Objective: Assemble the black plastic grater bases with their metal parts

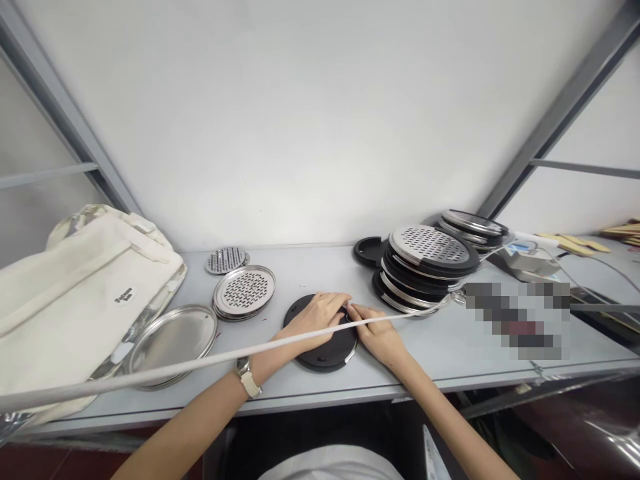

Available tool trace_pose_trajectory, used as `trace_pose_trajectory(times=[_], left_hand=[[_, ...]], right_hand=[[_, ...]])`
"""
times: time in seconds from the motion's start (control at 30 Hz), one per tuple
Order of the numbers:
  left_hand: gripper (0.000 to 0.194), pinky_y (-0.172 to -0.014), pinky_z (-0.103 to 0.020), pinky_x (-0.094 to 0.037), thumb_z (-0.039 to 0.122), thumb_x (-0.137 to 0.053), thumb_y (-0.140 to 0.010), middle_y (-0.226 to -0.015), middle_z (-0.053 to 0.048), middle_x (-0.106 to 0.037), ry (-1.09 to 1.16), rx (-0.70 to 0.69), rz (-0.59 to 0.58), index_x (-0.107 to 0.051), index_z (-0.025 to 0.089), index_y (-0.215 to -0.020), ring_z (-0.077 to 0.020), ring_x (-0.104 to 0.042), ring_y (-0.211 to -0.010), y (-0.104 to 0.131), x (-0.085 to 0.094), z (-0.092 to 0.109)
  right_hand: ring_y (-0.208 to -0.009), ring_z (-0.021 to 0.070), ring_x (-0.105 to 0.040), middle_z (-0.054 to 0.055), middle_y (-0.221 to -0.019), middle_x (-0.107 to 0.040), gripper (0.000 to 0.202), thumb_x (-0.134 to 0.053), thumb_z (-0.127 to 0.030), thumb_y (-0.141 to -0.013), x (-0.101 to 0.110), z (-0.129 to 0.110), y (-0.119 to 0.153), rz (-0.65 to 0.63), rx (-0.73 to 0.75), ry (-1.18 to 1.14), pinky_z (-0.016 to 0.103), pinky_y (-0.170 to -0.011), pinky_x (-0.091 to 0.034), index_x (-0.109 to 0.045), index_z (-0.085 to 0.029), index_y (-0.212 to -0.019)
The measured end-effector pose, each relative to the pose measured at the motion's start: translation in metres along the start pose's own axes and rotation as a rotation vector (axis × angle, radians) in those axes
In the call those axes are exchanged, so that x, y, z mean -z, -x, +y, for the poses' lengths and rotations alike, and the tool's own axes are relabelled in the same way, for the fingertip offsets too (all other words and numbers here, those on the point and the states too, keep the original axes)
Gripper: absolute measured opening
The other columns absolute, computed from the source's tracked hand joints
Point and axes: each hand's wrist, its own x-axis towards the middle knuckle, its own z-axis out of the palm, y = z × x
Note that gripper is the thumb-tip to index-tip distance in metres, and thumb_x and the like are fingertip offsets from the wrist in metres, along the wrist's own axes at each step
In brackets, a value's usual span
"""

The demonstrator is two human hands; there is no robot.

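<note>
A round black disc [327,350] with a strip of shiny metal edge lies flat on the grey table in front of me. My left hand [317,320] rests across its top, palm down, fingers stretched toward the far right rim. At that same rim, my right hand [373,330] touches the disc with its fingertips, close to the left fingertips. Its fingers are bent together at the edge; whether they pinch a small part is hidden. A thin white cord passes in front of both hands.
Grater plates [249,291] and metal trays [173,343] lie left, beside a cream bag [85,300]. Right stands a stack of black-rimmed graters [430,250], with an open black ring [369,251] and another stack [473,223] behind. A grey box [533,263] is farther right.
</note>
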Motion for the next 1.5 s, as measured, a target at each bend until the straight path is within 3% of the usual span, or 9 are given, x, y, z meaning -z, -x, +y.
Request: trace_pose_trajectory(times=[1.03, 1.5], left_hand=[[0.030, -0.088, -0.034, -0.047, 0.012, -0.045, -0.087, -0.110, -0.008, -0.058, 0.065, 0.058, -0.041, -0.045, 0.019, -0.116, -0.0204, -0.057, -0.100, -0.0006, -0.0073, -0.0076], [0.017, -0.077, -0.029, -0.046, 0.014, -0.044, -0.088, -0.092, -0.005, -0.059, 0.096, 0.070, -0.044, -0.045, 0.018, -0.104, -0.0178, -0.058, -0.084, -0.0013, -0.0004, -0.0018]], right_hand=[[-0.066, 0.0183, -0.061, 0.005, -0.076, -0.069, 0.035, -0.032, -0.028, -0.094, -0.0014, -0.0002, 0.0005, 0.028, 0.034, 0.041, 0.028, -0.063, -0.043, -0.063, -0.020, -0.080], [-0.067, 0.0178, -0.061, 0.006, -0.080, -0.070, 0.034, -0.032, -0.025, -0.095, -0.0032, 0.0009, 0.0009, 0.036, 0.076, 0.083, 0.028, -0.064, -0.043, -0.064, -0.019, -0.085]])
